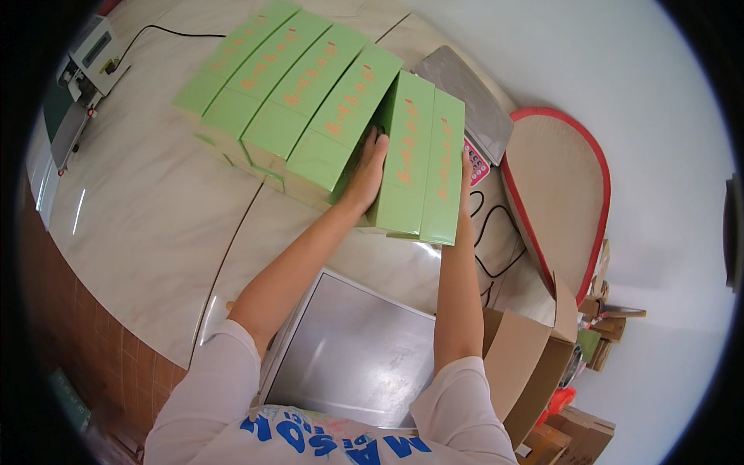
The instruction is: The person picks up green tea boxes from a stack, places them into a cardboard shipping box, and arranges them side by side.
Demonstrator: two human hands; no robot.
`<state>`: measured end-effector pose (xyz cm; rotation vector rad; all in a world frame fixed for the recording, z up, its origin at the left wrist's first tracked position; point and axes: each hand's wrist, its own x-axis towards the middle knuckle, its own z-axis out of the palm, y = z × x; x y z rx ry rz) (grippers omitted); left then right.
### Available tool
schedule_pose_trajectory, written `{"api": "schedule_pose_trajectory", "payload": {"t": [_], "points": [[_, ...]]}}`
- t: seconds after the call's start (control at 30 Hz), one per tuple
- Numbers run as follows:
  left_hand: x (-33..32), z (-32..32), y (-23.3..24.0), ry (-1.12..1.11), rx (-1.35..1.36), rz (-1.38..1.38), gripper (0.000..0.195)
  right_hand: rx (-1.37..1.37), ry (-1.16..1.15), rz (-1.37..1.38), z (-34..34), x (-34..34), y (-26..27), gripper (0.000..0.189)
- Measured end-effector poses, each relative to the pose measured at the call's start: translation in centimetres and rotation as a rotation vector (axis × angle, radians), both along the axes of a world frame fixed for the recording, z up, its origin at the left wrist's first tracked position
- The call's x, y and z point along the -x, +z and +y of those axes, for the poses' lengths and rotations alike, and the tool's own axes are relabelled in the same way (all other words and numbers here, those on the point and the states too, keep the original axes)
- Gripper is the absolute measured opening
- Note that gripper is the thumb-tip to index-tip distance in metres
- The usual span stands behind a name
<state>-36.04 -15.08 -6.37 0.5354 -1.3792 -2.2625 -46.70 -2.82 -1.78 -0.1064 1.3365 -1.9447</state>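
Observation:
Both my arms reach forward over a glossy, marble-patterned table (157, 192). Between my left hand (367, 174) and my right hand (467, 180) a pair of green boxes is gripped, a nearer-left one (402, 157) and a right one (444, 168), standing side by side. My left palm presses the left side of the pair, with its fingertips in the gap beside the neighbouring green box (349, 116). The right hand's fingers are mostly hidden behind the right side. Several like green boxes (285, 87) stand in a row to the left, bearing orange writing.
A steel-topped scale (465, 99) with a pink keypad (478, 163) stands behind the boxes. A metal-topped platform (354, 349) lies below my arms. To the right are a red-rimmed tray (558, 192), a black cable (494, 273) and an open cardboard box (517, 366). A machine (87, 75) stands far left.

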Motion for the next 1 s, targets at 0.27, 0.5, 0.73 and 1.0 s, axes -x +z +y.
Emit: {"api": "schedule_pose_trajectory", "payload": {"t": [0.27,0.5,0.73,1.0], "points": [[-4.2,6.0,4.5,-0.044,0.337,-0.063,0.088,0.216,0.073,-0.100,6.0,-2.1,1.5,0.069],[-16.0,17.7,9.5,-0.125,0.343,0.012,0.085,-0.097,0.152,-0.106,16.0,-10.6,8.9,0.080],[-30.4,28.2,10.1,-0.277,0.177,-0.165,0.085,-0.349,0.730,-0.083,21.7,-18.1,10.2,0.095],[-36.9,31.8,8.1,-0.266,-0.249,-0.177,0.082,-0.268,1.040,0.004,21.4,-22.0,7.8,0.079]]}}
